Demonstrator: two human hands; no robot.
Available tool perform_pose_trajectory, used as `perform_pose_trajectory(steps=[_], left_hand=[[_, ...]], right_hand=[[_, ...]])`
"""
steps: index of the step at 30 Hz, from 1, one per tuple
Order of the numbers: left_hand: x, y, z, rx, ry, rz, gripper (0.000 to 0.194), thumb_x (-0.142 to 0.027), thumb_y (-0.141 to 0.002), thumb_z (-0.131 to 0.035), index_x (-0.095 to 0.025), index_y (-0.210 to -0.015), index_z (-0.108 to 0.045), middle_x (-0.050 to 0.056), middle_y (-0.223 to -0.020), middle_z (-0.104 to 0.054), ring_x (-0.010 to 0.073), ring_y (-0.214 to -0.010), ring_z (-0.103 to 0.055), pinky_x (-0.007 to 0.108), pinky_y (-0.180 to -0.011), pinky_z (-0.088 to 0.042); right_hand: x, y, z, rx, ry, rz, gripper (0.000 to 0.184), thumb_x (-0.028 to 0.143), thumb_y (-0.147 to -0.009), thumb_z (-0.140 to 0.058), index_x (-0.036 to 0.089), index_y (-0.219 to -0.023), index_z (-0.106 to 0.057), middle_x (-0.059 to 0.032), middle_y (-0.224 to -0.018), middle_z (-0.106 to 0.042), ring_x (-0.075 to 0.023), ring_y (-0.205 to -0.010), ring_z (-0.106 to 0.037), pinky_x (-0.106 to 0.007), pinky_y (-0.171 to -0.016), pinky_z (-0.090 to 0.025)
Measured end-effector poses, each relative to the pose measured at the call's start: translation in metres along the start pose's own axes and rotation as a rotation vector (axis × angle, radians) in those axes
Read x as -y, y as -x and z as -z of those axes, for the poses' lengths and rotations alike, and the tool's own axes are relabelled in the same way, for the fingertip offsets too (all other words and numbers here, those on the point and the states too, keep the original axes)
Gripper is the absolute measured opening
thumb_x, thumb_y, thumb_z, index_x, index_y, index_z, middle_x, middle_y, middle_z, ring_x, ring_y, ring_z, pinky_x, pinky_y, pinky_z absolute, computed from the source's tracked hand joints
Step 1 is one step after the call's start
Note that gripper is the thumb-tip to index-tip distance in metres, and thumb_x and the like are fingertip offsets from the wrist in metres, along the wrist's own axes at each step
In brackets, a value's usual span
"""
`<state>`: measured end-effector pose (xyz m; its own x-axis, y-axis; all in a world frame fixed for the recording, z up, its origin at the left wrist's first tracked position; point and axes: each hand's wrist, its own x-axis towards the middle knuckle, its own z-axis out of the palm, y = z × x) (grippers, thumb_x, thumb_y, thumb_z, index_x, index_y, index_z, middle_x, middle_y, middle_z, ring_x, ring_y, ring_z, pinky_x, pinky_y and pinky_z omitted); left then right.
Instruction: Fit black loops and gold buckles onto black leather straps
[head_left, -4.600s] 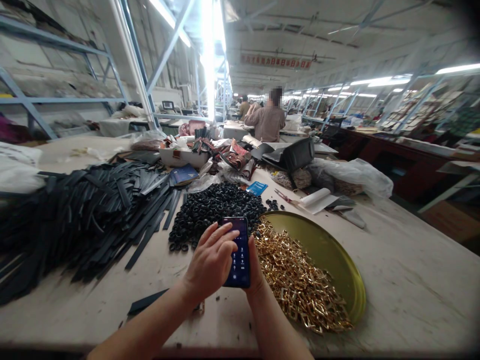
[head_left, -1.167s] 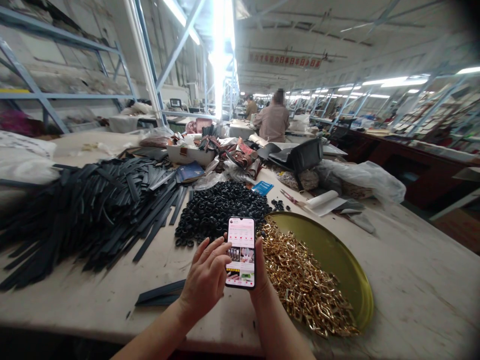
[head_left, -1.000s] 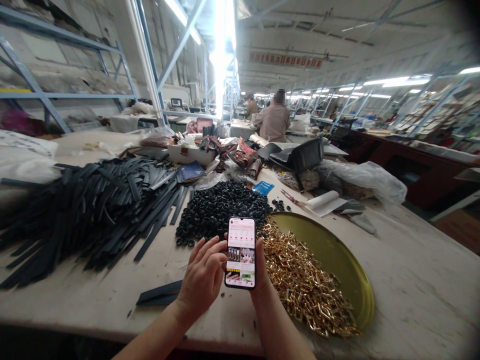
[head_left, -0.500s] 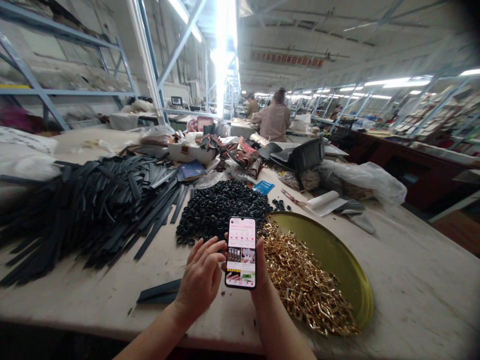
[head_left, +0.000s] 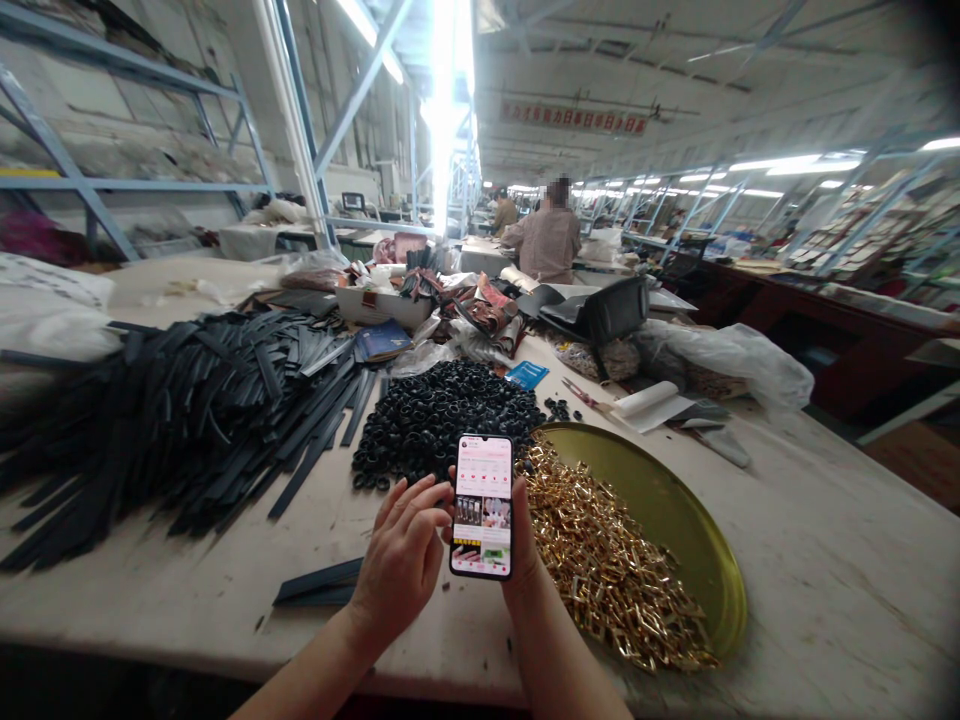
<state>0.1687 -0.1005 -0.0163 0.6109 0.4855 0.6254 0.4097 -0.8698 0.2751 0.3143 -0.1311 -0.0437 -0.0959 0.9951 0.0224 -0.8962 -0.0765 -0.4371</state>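
A lit smartphone [head_left: 482, 515] stands upright in my right hand [head_left: 523, 550], its screen towards me with rows of icons and pictures. The thumb lies along its right edge and fingertips show at its left edge. At the phone's left side is my left hand [head_left: 403, 545], fingers stretched out and slightly bent, holding nothing; whether a fingertip touches the phone I cannot tell. Behind the phone lies a heap of small black loops [head_left: 450, 410]. Gold metal buckles [head_left: 622, 560] fill much of a round gold tray [head_left: 697, 530] to the right. Several black strips [head_left: 319, 583] lie beside my left wrist.
A large pile of long black strips [head_left: 202, 400] covers the table's left. Further back are a blue packet [head_left: 528, 375], scissors [head_left: 581, 392], a white paper roll [head_left: 652, 405], scraps and plastic bags [head_left: 750, 365]. A person [head_left: 551, 240] sits with their back to me.
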Motion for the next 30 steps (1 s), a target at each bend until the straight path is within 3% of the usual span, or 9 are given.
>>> perform_pose_trajectory(steps=[30], left_hand=[[0.0002,0.0028,0.0004,-0.005,0.005,0.004,0.023,-0.002,-0.079,-0.036,-0.02,-0.085,-0.048,0.006,-0.115,-0.059,0.0185,-0.119,-0.043,0.045,-0.102,-0.029]], right_hand=[[0.0006,0.0008,-0.0024,-0.03,0.032,-0.022,0.073,0.068,-0.063,-0.053,0.013,-0.111,-0.056,-0.0124,-0.099,-0.066,-0.0258,-0.092,-0.059,-0.044,-0.08,-0.045]])
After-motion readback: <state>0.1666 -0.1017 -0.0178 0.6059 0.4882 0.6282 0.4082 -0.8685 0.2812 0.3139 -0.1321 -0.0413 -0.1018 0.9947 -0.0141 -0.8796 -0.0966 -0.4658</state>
